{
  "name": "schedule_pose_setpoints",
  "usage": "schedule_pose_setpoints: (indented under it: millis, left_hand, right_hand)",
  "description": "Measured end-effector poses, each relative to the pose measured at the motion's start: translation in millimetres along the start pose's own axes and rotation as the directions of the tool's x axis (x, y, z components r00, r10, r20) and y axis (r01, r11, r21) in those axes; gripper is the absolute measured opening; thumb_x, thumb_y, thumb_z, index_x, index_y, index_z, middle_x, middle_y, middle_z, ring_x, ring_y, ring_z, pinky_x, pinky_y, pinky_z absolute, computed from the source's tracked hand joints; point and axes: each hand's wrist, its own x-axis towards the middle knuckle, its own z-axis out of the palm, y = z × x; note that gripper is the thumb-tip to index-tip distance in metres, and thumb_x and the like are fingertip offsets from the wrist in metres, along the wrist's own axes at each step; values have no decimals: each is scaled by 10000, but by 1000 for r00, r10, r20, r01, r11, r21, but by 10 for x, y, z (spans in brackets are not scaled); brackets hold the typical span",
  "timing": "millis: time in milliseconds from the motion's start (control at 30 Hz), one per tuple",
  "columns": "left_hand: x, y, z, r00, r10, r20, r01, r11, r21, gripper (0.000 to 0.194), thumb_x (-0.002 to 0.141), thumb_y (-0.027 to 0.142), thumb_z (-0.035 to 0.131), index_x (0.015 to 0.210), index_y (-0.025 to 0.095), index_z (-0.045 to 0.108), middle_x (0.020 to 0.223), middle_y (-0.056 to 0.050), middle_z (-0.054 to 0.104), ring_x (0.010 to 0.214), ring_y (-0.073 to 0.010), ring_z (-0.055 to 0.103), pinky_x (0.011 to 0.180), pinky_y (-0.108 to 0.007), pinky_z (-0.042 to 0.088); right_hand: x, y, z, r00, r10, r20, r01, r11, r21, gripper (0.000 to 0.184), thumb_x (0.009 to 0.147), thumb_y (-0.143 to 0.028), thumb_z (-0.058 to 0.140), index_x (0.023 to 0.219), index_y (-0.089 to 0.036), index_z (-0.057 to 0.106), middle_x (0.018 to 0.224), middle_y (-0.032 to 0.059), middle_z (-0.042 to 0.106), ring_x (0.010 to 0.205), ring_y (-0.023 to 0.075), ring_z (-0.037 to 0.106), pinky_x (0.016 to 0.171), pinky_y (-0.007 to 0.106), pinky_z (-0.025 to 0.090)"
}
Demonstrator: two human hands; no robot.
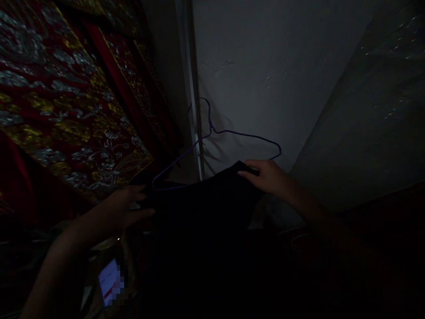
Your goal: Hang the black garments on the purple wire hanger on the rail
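A black garment (202, 204) hangs over the lower bar of a thin purple wire hanger (245, 134). The hanger's hook goes round a narrow upright metal pole (193, 79). My right hand (265, 175) pinches the garment's upper right edge, close to the hanger's right end. At the garment's upper left edge is my left hand (129, 206), its thumb and fingers closed on the cloth near the hanger's left corner. In the dark, the lower part of the garment cannot be made out.
Red cloth with gold and silver embroidery (66, 97) hangs at the left. Behind the pole stands a pale wall (272, 57). A shiny plastic-like sheet (375, 110) covers the right side. A lit phone screen (109, 281) glows at the lower left.
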Motion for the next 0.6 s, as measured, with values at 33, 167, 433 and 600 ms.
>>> schedule_pose_setpoints:
  millis: [33, 167, 433, 600]
  left_hand:
    - [0, -14, -33, 999, 43, 9, -43, 998, 52, 365, 639, 599, 788, 764, 257, 765, 1144, -122, 748, 1085, -360, 675, 987, -469, 526]
    - [170, 264, -120, 962, 251, -111, -239, 965, 106, 407, 785, 646, 667, 755, 244, 728, 1391, -91, 638, 1269, -371, 586, 1104, -500, 451]
    - [803, 769, 209, 887, 344, -309, -357, 934, 13, 326, 936, 349, 558, 1215, 182, 590, 1091, -79, 705, 1016, -231, 666, 953, -370, 510]
    - [881, 568, 288, 846, 410, -340, -403, 910, 95, 325, 999, 309, 422, 1148, 172, 676, 1070, -83, 702, 998, -222, 659, 931, -337, 506]
  right_hand:
    - [-4, -21, 10, 1000, 3, 2, -3, 1000, 11, 209, 878, -364, 637, 742, -209, 669, 683, 19, 661, 625, 179, 584, 600, 307, 376]
    - [-36, -127, 65, 1000, -1, 17, 0, 1000, 15, 263, 872, -377, 640, 672, -206, 640, 610, 0, 616, 581, 163, 545, 558, 288, 354]
    - [-220, -365, 336, 998, -53, 27, 51, 996, 73, 223, 939, -288, 542, 893, -218, 748, 795, 44, 745, 725, 209, 684, 667, 318, 483]
    - [-418, 8, 122, 809, 159, -566, -107, 986, 124, 494, 883, -345, 655, 1362, -221, 641, 1008, 92, 776, 800, 237, 715, 705, 352, 552]
